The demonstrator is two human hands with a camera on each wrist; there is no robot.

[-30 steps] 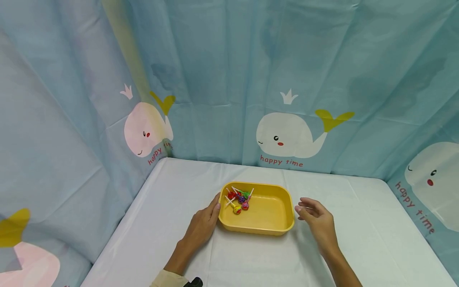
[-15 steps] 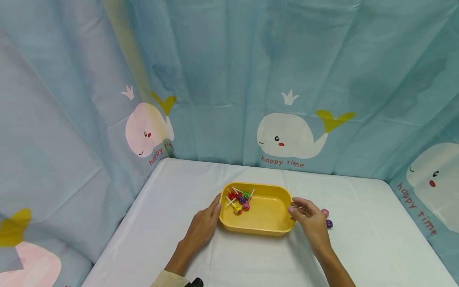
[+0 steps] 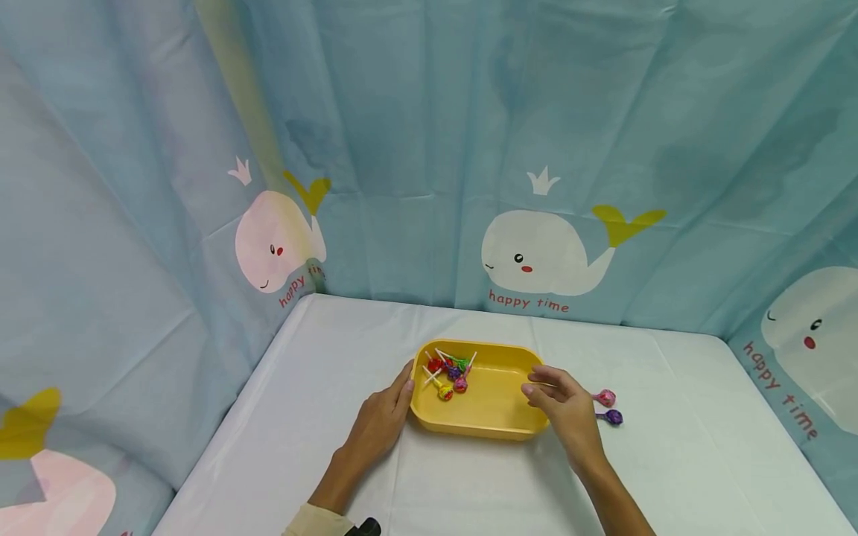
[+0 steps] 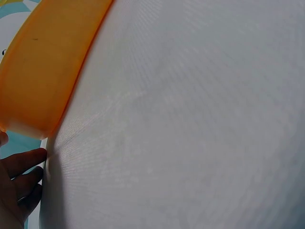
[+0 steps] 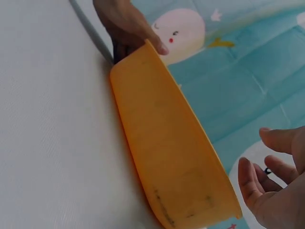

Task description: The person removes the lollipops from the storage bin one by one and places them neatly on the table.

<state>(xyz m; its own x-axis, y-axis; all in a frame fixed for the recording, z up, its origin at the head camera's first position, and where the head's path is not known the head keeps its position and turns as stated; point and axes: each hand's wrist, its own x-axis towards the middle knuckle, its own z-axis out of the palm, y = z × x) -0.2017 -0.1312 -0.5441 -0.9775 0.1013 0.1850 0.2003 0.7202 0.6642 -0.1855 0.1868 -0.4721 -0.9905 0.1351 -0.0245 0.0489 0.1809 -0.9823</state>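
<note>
In the head view a yellow tray [image 3: 496, 427] holds several lollipops [image 3: 445, 390] bunched at its left end. My left hand [image 3: 378, 424] rests with extended fingers against the tray's left end; the left wrist view shows those fingers [image 4: 28, 174] beside the tray wall [image 4: 43, 71]. Over the tray's right end hovers my right hand [image 3: 568, 413], fingers loosely bent and nothing visible in them. In the right wrist view that hand [image 5: 279, 183] is beside the tray's rim. Right of it lie a pink lollipop [image 3: 606, 397] and a purple lollipop [image 3: 613, 418], their sticks partly hidden by the hand.
White cloth [image 3: 469, 484] covers the table, extending around the tray on all sides. A blue curtain [image 3: 415, 246] with whale prints stands along the table's back, left and right sides.
My right hand has moved left, from outside the tray to over its right end. The pink and purple lollipops, formerly hidden, have come into view. My left hand stays at the tray.
</note>
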